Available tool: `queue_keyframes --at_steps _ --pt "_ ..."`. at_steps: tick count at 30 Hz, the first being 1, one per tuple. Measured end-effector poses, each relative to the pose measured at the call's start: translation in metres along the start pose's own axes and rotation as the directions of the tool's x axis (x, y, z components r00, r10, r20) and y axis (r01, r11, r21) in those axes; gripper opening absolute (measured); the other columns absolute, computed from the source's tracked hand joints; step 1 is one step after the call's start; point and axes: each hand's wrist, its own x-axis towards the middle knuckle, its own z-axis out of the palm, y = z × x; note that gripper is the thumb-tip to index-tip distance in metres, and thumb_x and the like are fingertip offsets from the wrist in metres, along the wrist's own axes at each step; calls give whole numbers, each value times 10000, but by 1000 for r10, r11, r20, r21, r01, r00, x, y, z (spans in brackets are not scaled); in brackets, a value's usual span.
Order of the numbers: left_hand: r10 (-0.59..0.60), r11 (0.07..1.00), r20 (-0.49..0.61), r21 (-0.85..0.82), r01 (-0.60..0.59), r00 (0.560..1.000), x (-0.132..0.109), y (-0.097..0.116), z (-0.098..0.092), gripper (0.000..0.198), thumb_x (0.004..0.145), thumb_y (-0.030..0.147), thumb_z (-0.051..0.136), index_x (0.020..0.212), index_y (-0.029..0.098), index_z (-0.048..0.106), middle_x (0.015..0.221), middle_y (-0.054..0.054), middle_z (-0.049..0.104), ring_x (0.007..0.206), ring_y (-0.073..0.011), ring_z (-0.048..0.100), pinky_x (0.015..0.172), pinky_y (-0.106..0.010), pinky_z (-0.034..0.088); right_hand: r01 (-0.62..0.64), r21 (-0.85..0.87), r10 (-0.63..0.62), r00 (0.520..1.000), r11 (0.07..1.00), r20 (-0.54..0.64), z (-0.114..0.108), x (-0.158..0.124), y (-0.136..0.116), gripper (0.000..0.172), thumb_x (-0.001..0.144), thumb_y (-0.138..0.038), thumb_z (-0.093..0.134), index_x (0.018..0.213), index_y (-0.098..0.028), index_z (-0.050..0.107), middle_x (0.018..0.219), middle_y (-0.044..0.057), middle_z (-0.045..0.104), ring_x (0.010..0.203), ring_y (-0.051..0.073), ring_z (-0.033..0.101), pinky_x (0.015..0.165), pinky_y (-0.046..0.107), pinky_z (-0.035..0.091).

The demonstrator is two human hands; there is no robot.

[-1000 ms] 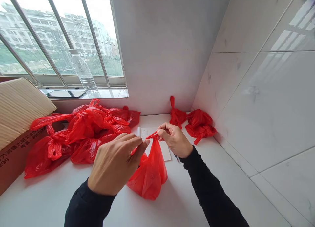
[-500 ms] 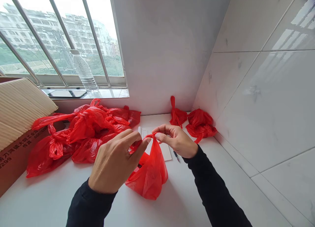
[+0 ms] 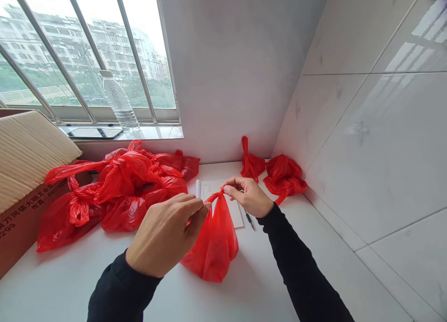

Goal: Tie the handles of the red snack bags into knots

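A red plastic bag (image 3: pixel 217 247) stands on the white table in front of me, its top drawn up into a twisted strand. My left hand (image 3: pixel 169 231) is closed on one end of that strand, with the fingertips partly turned away from view. Thumb and fingers of my right hand (image 3: pixel 246 195) pinch the bag's gathered top. What lies inside the bag is hidden. Behind it, partly covered by the bag and hands, is a notepad (image 3: pixel 238 214) with writing. A pen (image 3: pixel 250 222) lies at the pad's right edge.
Several knotted red bags (image 3: pixel 129 173) are heaped at the left, beside a cardboard box (image 3: pixel 33 164). More red bags (image 3: pixel 285 175) sit in the back right corner against the tiled wall (image 3: pixel 377 140). A water bottle (image 3: pixel 120 103) stands on the windowsill (image 3: pixel 160 132).
Both hands have moved slightly apart, pulling the strand between them longer and tighter. The bag's opening has drawn closed, and the dark thing glimpsed inside is now out of sight.
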Motion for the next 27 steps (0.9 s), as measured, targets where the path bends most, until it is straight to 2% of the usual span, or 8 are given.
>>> queue_keyframes --at_steps 2,4,8,18,22,25,27 --pt "-5 1000 28 24 4 1000 0 1 -2 347 951 286 378 618 192 363 577 22 451 531 -114 357 516 -284 217 -69 3 69 993 998 -99 -3 9 17 151 825 -294 640 842 -157 699 757 11 634 677 125 536 652 275 500" --pt "-10 999 57 37 8 998 -1 2 -3 344 937 270 377 606 191 330 561 25 436 508 -110 319 503 -284 203 -112 24 114 982 993 -148 -7 16 32 146 813 -286 629 824 -152 688 747 13 625 665 124 535 611 263 499" --pt "23 1000 87 15 -25 996 -2 5 -2 352 927 266 391 601 187 282 545 33 407 491 -102 282 484 -273 203 -117 38 122 980 992 -159 -16 23 48 174 808 -313 620 850 -161 692 765 15 632 673 123 548 591 248 511" --pt "168 980 128 -125 -152 977 -13 5 -14 338 939 230 445 622 197 331 544 45 414 485 -95 304 461 -260 248 -162 39 166 954 986 -249 -16 32 78 152 772 -301 621 761 -156 667 726 31 632 667 150 582 544 261 516" --pt "152 974 22 -175 -146 988 -13 3 -17 349 965 272 472 637 198 379 571 51 424 497 -80 348 467 -239 280 -86 7 83 940 996 -330 -18 31 71 203 802 -362 619 814 -164 660 784 36 644 706 159 597 609 283 537" --pt "69 982 -102 -167 -86 992 -9 3 -16 393 973 341 493 634 196 357 572 53 372 510 -81 337 476 -248 274 -13 -8 9 922 1000 -388 -19 26 51 245 851 -403 593 930 -174 632 852 27 636 662 135 579 645 300 559" --pt "13 980 -166 -192 -45 986 -5 5 -13 424 975 370 490 627 197 323 572 52 329 518 -86 304 480 -254 269 61 16 -50 925 998 -377 -18 19 33 276 877 -430 585 999 -184 610 853 15 618 640 128 575 623 304 577"
